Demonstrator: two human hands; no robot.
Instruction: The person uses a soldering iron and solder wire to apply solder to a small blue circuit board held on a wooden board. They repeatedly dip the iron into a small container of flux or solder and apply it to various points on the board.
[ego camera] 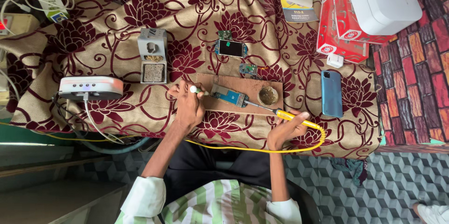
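Observation:
A small blue circuit board (229,96) lies on a brown wooden board (266,86) in the middle of the table. My left hand (189,107) grips a thin white-tipped tool (195,90) whose end reaches the circuit board's left edge. My right hand (286,129) holds a yellow-handled soldering iron (292,116); its metal tip points left and touches the circuit board's right end. A yellow cable (243,148) runs from the iron along the table's front edge.
A round tin of brown paste (268,95) sits on the wooden board. Behind it lie two more circuit boards (231,47). A grey iron stand (153,56), a white station (90,87), a blue phone (331,93) and red boxes (343,23) rest on the floral cloth.

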